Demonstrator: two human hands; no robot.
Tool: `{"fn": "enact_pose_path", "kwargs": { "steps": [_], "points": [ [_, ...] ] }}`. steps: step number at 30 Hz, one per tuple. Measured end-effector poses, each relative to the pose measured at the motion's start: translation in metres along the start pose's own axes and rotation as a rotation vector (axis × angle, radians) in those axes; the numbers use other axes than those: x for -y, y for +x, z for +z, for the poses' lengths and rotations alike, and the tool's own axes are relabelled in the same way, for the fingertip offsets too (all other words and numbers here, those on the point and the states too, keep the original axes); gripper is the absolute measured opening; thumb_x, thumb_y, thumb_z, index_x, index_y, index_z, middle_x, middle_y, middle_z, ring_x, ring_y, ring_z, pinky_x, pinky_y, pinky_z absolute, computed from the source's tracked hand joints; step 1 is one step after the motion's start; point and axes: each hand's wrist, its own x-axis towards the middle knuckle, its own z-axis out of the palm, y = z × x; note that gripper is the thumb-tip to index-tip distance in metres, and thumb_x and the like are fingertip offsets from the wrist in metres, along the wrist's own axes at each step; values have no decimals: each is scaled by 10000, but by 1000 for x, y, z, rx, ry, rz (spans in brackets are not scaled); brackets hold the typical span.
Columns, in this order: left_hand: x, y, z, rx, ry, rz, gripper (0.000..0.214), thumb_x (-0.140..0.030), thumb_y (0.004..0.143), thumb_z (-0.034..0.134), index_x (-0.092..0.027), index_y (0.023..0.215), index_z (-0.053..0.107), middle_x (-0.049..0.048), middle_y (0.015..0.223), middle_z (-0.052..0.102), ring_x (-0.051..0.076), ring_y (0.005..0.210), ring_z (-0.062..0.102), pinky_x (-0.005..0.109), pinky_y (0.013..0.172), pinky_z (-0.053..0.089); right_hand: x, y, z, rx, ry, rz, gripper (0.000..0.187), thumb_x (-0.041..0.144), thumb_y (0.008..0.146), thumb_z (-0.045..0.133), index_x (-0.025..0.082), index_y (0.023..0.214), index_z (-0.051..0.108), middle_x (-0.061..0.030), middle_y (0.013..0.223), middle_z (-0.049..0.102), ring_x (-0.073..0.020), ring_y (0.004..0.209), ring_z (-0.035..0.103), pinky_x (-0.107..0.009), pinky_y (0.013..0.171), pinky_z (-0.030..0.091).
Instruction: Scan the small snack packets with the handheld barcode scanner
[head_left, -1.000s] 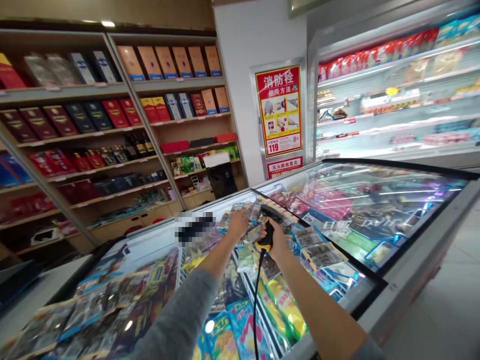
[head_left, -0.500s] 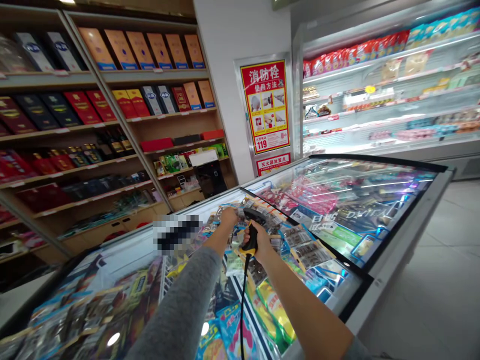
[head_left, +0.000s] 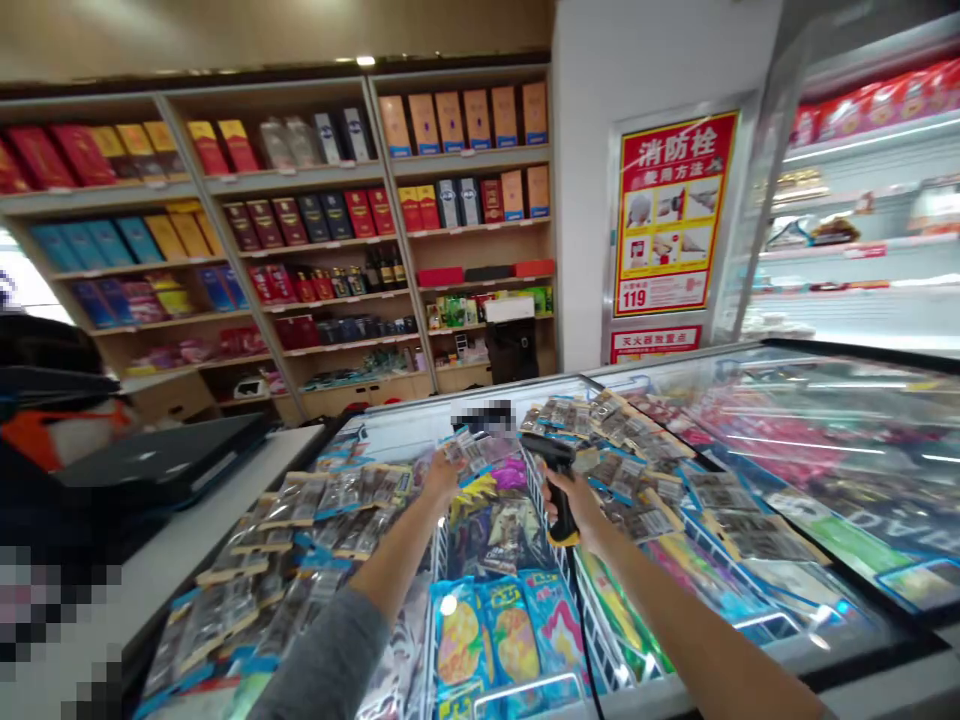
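My left hand (head_left: 441,478) is closed on the edge of a small clear snack packet (head_left: 468,452) with a pale label, held over the freezer baskets. My right hand (head_left: 574,505) grips a black and yellow barcode scanner (head_left: 556,470) by its handle, its head pointing left towards the packet. A black cable (head_left: 581,630) hangs from the handle. Many similar packets (head_left: 630,475) lie spread to the right of the scanner, and more packets (head_left: 300,500) are piled to the left. Below my hands, blue ice-cream packs (head_left: 499,630) sit in a white wire basket (head_left: 433,600).
A glass lid (head_left: 810,420) covers the freezer's right part. Left, a dark flat machine (head_left: 165,455) stands on a pale counter (head_left: 150,560). Shelves with boxed goods (head_left: 330,215) line the back wall, beside a red poster (head_left: 675,215). A lit display fridge (head_left: 862,220) is at far right.
The view has swung left, showing more shelves and the counter. My left hand has drawn away from the packets with one in its fingers; the scanner stays in my right hand.
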Motion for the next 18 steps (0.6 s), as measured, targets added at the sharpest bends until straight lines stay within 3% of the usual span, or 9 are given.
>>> {"fn": "enact_pose_path", "kwargs": {
  "steps": [3, 7, 12, 18],
  "points": [
    [8, -18, -43, -23, -41, 11, 445, -197, 539, 842, -194, 920, 611, 17, 830, 725, 219, 866, 705, 351, 787, 553, -33, -4, 44, 74, -122, 83, 424, 458, 601, 757, 213, 826, 495, 73, 506, 515, -84, 357, 412, -206, 350, 299],
    [16, -33, -63, -17, -158, 189, 436, -299, 593, 833, -182, 966, 642, 59, 968, 741, 232, 1049, 670, 360, 934, 513, -58, -15, 80, 129, -351, 65, 377, 478, 652, 696, 221, 841, 496, 88, 485, 483, -99, 349, 406, -227, 359, 294],
    [20, -32, -64, -91, -169, 241, 488, -374, 612, 815, -171, 1025, 651, 80, 1005, 743, 245, 1073, 660, 364, 947, 503, -67, -35, 76, 144, -721, -87, 226, 393, 727, 662, 217, 836, 573, 53, 477, 496, -142, 420, 486, -252, 433, 317],
    [21, -31, -64, -99, -93, 258, 506, -386, 659, 764, -174, 1098, 631, 80, 1029, 735, 236, 1074, 659, 367, 934, 514, -69, -40, 66, 80, -644, -104, 154, 335, 698, 712, 248, 734, 590, 33, 451, 491, -176, 441, 494, -266, 430, 286]
  ]
}}
